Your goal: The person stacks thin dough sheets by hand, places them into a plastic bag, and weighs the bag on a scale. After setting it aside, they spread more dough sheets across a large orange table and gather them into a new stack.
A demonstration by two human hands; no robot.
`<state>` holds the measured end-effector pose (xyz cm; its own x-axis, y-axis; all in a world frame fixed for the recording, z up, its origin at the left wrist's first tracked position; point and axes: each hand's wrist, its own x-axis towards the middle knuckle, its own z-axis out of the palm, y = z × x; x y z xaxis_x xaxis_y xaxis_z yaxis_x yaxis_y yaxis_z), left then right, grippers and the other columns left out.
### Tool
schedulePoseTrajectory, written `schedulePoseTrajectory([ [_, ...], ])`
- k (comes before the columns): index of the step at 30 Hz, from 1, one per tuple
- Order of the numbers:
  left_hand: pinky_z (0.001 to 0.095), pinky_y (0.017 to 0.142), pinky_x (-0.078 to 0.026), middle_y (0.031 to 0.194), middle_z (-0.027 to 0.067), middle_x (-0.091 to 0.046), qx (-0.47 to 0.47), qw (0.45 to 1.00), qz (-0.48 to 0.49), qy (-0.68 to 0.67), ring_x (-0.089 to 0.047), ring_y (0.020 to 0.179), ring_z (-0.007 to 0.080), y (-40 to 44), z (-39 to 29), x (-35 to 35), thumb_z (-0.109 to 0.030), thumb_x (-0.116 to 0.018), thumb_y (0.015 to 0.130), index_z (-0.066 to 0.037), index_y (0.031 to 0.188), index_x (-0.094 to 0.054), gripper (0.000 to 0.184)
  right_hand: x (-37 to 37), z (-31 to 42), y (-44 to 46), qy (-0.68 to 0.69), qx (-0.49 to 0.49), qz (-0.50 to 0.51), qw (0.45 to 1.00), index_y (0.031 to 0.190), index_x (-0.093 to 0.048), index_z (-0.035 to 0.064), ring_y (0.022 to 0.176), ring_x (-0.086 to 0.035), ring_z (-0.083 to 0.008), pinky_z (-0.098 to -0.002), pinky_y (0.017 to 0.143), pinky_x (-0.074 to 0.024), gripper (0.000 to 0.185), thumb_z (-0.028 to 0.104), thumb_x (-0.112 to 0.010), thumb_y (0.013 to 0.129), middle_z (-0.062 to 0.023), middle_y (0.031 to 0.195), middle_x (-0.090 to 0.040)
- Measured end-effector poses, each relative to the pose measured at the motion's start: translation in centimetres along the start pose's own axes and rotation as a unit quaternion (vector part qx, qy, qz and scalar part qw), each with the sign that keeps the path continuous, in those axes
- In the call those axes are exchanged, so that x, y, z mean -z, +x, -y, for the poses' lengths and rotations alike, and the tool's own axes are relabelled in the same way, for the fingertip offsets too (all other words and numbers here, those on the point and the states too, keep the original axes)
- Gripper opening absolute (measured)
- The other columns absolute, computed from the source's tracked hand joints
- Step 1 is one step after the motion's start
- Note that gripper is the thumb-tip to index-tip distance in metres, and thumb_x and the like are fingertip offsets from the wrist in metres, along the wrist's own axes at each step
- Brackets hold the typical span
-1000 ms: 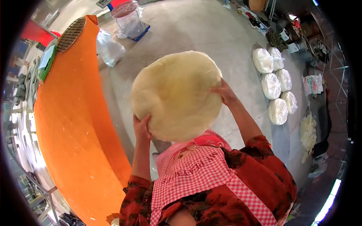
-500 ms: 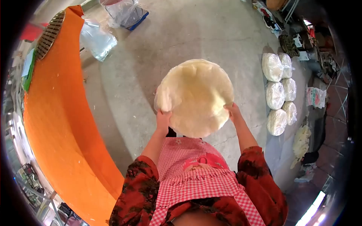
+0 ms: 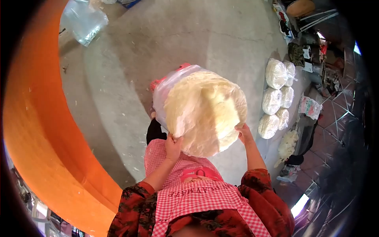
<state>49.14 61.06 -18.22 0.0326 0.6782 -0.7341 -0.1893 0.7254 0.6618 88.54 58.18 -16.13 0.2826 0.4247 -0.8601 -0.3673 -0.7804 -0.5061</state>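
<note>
In front of my checked apron (image 3: 205, 193) is a stack of large, round, thin pale flatbreads (image 3: 205, 114), its face lit unevenly. My left hand (image 3: 173, 147) pinches the lower left rim, thumb on top. At the lower right rim, my right hand (image 3: 244, 133) also has its fingers closed on the edge. Behind the stack's upper left side shows clear plastic (image 3: 161, 93), with a red object (image 3: 154, 84) partly visible beyond it. Whether the flatbreads touch the plastic I cannot tell.
An orange-covered table (image 3: 35, 118) curves along the left. Several plastic-wrapped round packs (image 3: 271, 101) stand in two columns on the floor at right. A pale crumpled heap (image 3: 288, 144) lies below them. Clear plastic bags (image 3: 83, 21) hang at upper left.
The view has shifted and turned. The flatbread stack is slightly lower in view and tilted, uncovering the plastic and red object behind it. Both hands keep their hold.
</note>
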Motion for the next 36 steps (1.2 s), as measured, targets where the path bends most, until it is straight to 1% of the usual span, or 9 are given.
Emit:
schedulePoseTrajectory([
  [5, 0.0432, 0.097, -0.038, 0.121, 0.0163, -0.049, -0.173, 0.935, -0.128, 0.282, -0.049, 0.111, 0.0318, -1.2, -2.9, 0.5, -0.009, -0.066, 0.078, -0.006, 0.12, -0.051, 0.045, 0.1, 0.1, 0.1, -0.259, 0.113, -0.229, 0.931, 0.128, -0.046, 0.0019, 0.116, -0.051, -0.0253, -0.0384, 0.095, -0.0425, 0.059, 0.003, -0.071, 0.074, -0.0112, 0.129, -0.051],
  [9, 0.0554, 0.107, -0.023, 0.139, 0.0163, -0.038, -0.426, 0.784, 0.128, 0.432, -0.032, 0.131, 0.0346, -3.3, -6.5, 0.8, -0.025, -0.069, 0.074, -0.013, 0.127, -0.05, 0.058, -14.1, 9.5, -3.6, -0.586, 0.467, -0.18, 0.637, 0.139, -0.037, 0.0079, 0.135, -0.03, -0.0339, -0.0471, 0.109, -0.022, 0.066, 0.023, -0.067, 0.081, -0.0171, 0.144, -0.037],
  [13, 0.0584, 0.111, -0.017, 0.147, 0.0124, -0.031, -0.419, 0.712, 0.194, 0.529, -0.024, 0.139, 0.0314, 0.4, -1.4, 0.3, -0.035, -0.07, 0.069, -0.017, 0.132, -0.048, 0.069, -18.7, 9.2, 7.5, -0.643, 0.399, -0.13, 0.64, 0.144, -0.031, 0.0178, 0.141, -0.019, -0.0283, -0.0541, 0.111, -0.0108, 0.061, 0.05, -0.04, 0.093, -0.0099, 0.15, -0.027],
  [21, 0.0554, 0.111, -0.019, 0.143, 0.0114, -0.039, -0.521, 0.671, 0.083, 0.52, -0.031, 0.136, 0.0301, 0.4, 2.6, 0.5, -0.032, -0.07, 0.068, -0.015, 0.126, -0.052, 0.063, -18.7, 9.1, 11.4, -0.712, 0.337, -0.144, 0.599, 0.144, -0.031, 0.0217, 0.137, -0.029, -0.0264, -0.0616, 0.105, -0.0196, 0.064, 0.057, -0.039, 0.091, -0.0084, 0.148, -0.032],
  [25, 0.0491, 0.096, -0.037, 0.116, 0.0152, -0.056, -0.404, 0.833, -0.083, 0.369, -0.051, 0.113, 0.0324, -9.6, 6.5, 3.9, -0.026, -0.065, 0.073, -0.008, 0.112, -0.055, 0.044, -19.1, 12.0, 8.0, -0.751, 0.44, -0.203, 0.449, 0.139, -0.036, 0.0189, 0.133, -0.035, -0.0294, -0.0588, 0.099, -0.0336, 0.057, 0.052, -0.04, 0.093, -0.0131, 0.146, -0.033],
  [27, 0.049, 0.09, -0.041, 0.112, 0.0149, -0.057, -0.253, 0.892, -0.175, 0.33, -0.052, 0.109, 0.0317, -17.6, 12.6, 8.3, -0.025, -0.061, 0.078, -0.008, 0.108, -0.056, 0.035, -14.2, 13.8, 15.0, -0.517, 0.753, 0.033, 0.405, 0.132, -0.043, 0.0133, 0.126, -0.042, -0.0279, -0.0468, 0.096, -0.0424, 0.045, 0.038, -0.046, 0.095, -0.0126, 0.139, -0.04],
  [29, 0.0469, 0.091, -0.042, 0.112, 0.0147, -0.058, -0.034, 0.849, -0.401, 0.342, -0.053, 0.107, 0.0341, -25.6, 26.0, 10.2, -0.027, -0.062, 0.08, -0.007, 0.108, -0.056, 0.035, -16.3, 9.9, 6.2, -0.53, 0.7, 0.093, 0.47, 0.127, -0.047, 0.0038, 0.119, -0.045, -0.0263, -0.0411, 0.097, -0.0423, 0.042, 0.027, -0.054, 0.093, -0.0134, 0.127, -0.047],
  [32, 0.0472, 0.088, -0.046, 0.112, 0.0151, -0.059, 0.333, 0.831, -0.394, 0.209, -0.057, 0.104, 0.0353, -40.5, 33.9, 5.9, -0.029, -0.064, 0.08, -0.01, 0.11, -0.057, 0.037, -16.3, 3.7, -2.2, -0.581, 0.574, 0.186, 0.547, 0.125, -0.049, -0.0025, 0.117, -0.05, -0.0255, -0.0365, 0.099, -0.0413, 0.04, 0.01, -0.06, 0.089, -0.0139, 0.128, -0.049],
  [36, 0.0464, 0.086, -0.048, 0.115, 0.0147, -0.059, 0.408, 0.865, -0.287, 0.047, -0.057, 0.107, 0.0333, -49.1, 48.5, -9.8, -0.034, -0.062, 0.082, -0.013, 0.111, -0.056, 0.037, -13.1, -5.9, -5.1, -0.629, 0.477, 0.372, 0.489, 0.118, -0.055, -0.0013, 0.108, -0.055, -0.0201, -0.0315, 0.09, -0.0469, 0.032, 0.003, -0.06, 0.087, -0.0133, 0.121, -0.055],
])
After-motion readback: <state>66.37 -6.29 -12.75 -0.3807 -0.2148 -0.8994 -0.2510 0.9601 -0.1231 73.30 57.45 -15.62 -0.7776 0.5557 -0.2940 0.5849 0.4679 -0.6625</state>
